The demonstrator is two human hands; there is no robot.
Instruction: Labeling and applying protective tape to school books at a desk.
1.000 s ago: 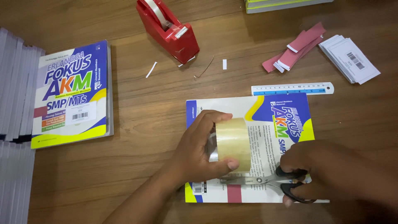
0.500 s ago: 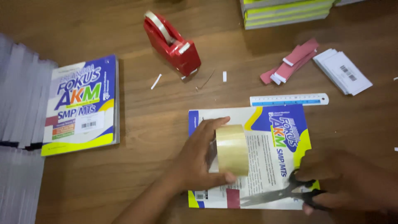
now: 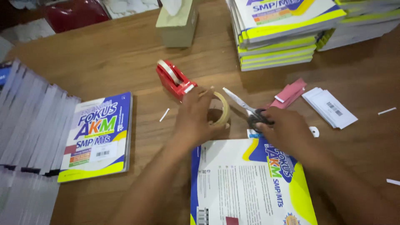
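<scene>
We grip a roll of clear tape [image 3: 219, 109] in our left hand [image 3: 195, 118], fingers curled around it, just beyond the far edge of the workbook [image 3: 250, 183] lying on the table [image 3: 125, 54]. Our right hand [image 3: 287, 129] is closed on the scissors [image 3: 246, 109], blades pointing far-left. A red tape dispenser [image 3: 174, 79] stands just left of the roll.

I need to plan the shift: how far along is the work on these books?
Looks done: the book in front already bears a red patch near its lower edge. In hand: the left hand grips the tape roll, the right hand the scissors. Left: loose red strips, white labels and stacks of books suggest much remains.
</scene>
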